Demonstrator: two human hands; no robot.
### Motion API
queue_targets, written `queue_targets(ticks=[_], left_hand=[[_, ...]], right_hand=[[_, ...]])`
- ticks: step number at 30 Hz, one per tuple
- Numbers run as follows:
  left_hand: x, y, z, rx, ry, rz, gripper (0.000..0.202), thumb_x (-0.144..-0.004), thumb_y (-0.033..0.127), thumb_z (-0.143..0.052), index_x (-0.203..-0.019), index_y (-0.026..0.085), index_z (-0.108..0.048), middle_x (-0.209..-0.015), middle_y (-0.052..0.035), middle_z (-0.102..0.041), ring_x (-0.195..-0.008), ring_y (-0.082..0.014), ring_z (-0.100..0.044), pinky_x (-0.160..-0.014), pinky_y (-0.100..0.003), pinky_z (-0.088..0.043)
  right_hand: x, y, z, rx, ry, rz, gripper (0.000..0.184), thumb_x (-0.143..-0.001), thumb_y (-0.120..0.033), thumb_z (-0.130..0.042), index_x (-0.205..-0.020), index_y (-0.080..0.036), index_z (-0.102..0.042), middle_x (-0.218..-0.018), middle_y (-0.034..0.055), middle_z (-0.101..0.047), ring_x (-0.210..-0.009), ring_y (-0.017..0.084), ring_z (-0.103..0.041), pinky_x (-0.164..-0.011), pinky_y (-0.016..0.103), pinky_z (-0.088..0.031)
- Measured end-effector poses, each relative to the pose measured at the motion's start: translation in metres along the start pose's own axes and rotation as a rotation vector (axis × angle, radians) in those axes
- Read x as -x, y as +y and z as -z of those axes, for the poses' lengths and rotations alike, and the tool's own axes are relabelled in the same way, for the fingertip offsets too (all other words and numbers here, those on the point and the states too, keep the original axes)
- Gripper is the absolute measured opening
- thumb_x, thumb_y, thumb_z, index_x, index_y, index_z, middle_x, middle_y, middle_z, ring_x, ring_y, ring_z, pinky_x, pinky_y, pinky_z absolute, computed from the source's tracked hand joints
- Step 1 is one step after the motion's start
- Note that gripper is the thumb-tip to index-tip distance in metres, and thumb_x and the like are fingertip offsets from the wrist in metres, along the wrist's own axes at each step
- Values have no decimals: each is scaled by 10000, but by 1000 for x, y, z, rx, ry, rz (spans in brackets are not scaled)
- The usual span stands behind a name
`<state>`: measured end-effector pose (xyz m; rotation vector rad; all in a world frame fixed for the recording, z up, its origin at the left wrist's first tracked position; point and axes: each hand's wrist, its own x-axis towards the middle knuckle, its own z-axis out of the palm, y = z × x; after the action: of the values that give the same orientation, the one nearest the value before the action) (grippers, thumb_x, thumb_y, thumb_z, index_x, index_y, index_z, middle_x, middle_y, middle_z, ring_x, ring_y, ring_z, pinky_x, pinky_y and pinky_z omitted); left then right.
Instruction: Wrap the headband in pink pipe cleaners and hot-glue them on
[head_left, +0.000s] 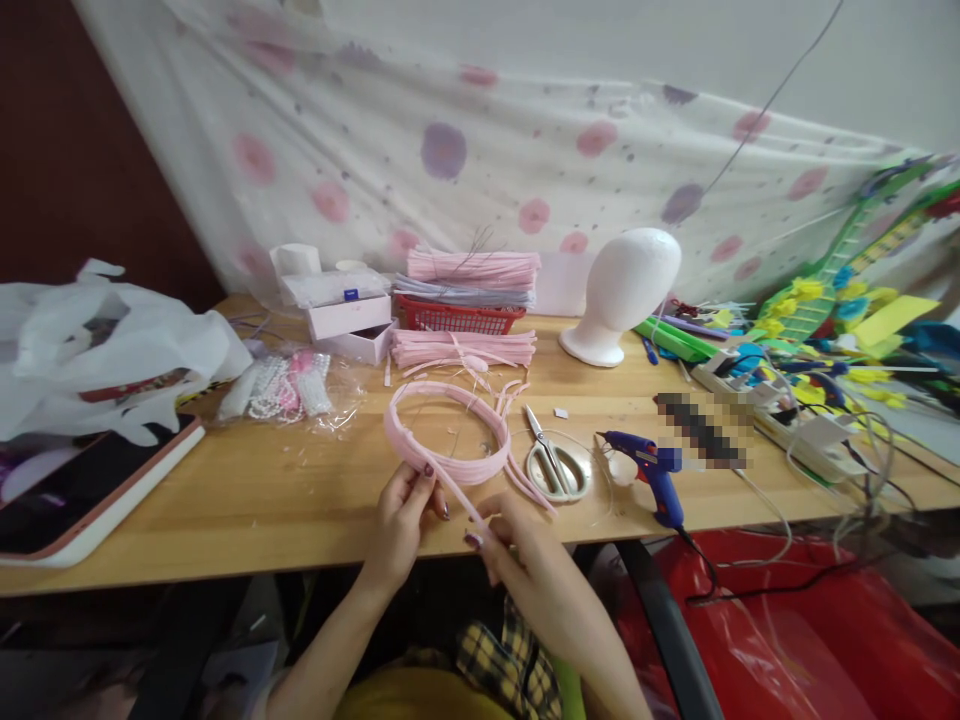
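Note:
A hoop of pink strips [480, 466] rests on the wooden table in front of me, with one strip end pulled out toward me. My left hand [403, 510] pinches the near edge of the hoop between thumb and fingers. Lower and to the right, my right hand [517, 545] grips the loose pink strip [457, 492]. More loose pink strips [525, 482] lie by the hoop's right side, next to white-handled scissors [553, 470]. A blue glue gun [651, 470] lies farther right.
Behind the hoop are bundled pink strips [465, 348] and a red basket [457, 317]. A white foam head [626, 295] stands back right. Bagged beads [292, 385], a phone-like device [97, 490] and a plastic bag [112, 340] are left. Power strips [810, 440] with cords lie right.

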<state>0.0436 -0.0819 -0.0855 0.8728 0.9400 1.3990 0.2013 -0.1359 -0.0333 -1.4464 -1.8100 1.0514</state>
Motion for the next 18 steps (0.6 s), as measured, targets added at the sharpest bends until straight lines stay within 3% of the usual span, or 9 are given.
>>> queue_targets(ticks=[3, 6, 18], left_hand=[[0, 0, -1, 10, -12, 4, 354, -786, 512, -710, -740, 182, -590, -542, 40, -575, -529, -103, -514, -566, -225, -407], [-1, -1, -1, 12, -17, -1, 361, -805, 510, -697, -710, 184, -573, -548, 37, -579, -535, -101, -518, -573, -226, -401], [3, 13, -7, 154, 47, 61, 449, -679, 542, -792, -628, 182, -530, -469, 60, -493, -453, -78, -441, -486, -212, -354]], right_hand=[[-6, 8, 19, 9, 112, 45, 226, -986, -364, -419, -821, -220, -474, -653, -45, -467, -613, 134, -454, -582, 246, -338], [-14, 17, 32, 35, 173, 55, 256, -981, -385, -392, -827, -213, -503, -657, -39, -430, -605, 135, -403, -571, 251, -314], [-39, 43, 47, -1, 265, 16, 405, -907, -539, -537, -757, -175, -632, -649, -8, -515, -626, 143, -439, -582, 262, -323]])
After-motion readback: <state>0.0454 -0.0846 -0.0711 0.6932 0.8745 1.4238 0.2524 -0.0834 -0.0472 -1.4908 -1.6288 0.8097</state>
